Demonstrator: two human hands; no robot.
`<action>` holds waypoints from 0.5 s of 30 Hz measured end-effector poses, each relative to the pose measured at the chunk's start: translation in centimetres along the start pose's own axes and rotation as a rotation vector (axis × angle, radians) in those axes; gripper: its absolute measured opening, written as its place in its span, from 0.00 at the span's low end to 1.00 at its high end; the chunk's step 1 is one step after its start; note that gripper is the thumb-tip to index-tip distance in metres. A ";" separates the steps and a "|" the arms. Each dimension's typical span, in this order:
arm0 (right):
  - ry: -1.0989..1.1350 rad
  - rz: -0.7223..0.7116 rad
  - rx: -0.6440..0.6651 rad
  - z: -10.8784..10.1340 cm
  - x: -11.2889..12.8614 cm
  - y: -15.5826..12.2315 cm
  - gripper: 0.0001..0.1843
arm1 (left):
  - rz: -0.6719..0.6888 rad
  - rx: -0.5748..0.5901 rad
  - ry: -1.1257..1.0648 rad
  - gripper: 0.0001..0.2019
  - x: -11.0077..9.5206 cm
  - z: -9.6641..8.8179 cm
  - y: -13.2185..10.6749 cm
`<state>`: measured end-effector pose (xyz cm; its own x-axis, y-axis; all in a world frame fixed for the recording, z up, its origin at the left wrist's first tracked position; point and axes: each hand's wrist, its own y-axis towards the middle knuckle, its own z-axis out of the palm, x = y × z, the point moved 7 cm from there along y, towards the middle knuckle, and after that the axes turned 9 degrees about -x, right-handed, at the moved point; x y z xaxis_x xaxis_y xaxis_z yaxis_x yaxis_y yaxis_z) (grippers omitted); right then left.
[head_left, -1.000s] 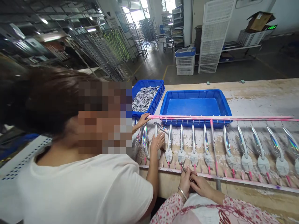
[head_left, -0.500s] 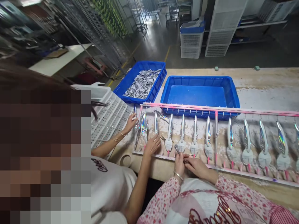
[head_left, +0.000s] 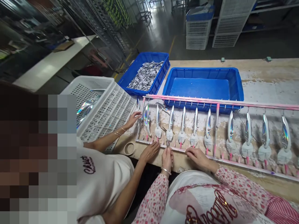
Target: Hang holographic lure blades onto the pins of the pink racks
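Observation:
My left hand (head_left: 167, 159), in a strawberry-print sleeve with a bangle, is closed around a small metal tool (head_left: 168, 143) whose exact kind I cannot make out. Its tip points up at the lower bar of a pink-and-white rack (head_left: 179, 149). To the right, my right hand (head_left: 198, 158) rests its bent fingertips at that bar, with nothing visible in it. Shiny silver fish-shaped lures (head_left: 183, 119) hang in a row from the rack's hooks. Most carry a round white disc (head_left: 194, 139) at the lower end, above pink pegs.
A co-worker's hands (head_left: 150, 151) (head_left: 135, 119) are at the rack's left end. Behind stand a blue crate (head_left: 167, 67) of small silver pieces and another blue crate (head_left: 239, 84). A white perforated basket (head_left: 109, 109) with lures leans left; a tape roll (head_left: 129, 149) lies near the edge.
My hands have come apart; the left has moved left with the metal tool, the right stays by the bar. The co-worker's right hand has dropped to the lower bar. The view has shifted slightly.

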<state>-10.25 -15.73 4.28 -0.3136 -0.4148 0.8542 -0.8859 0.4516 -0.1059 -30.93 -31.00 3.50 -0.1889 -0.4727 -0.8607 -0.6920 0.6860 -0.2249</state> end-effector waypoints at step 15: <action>0.103 -0.043 -0.251 -4.0 5.0 9.2 0.13 | -0.129 -0.653 -0.373 0.29 -2.9 -11.7 8.2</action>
<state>-18.56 -10.50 9.63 -0.2294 -0.3611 0.9039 -0.7815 0.6219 0.0502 -44.20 -30.43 9.52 0.0890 -0.2290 -0.9693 -0.9861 0.1165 -0.1180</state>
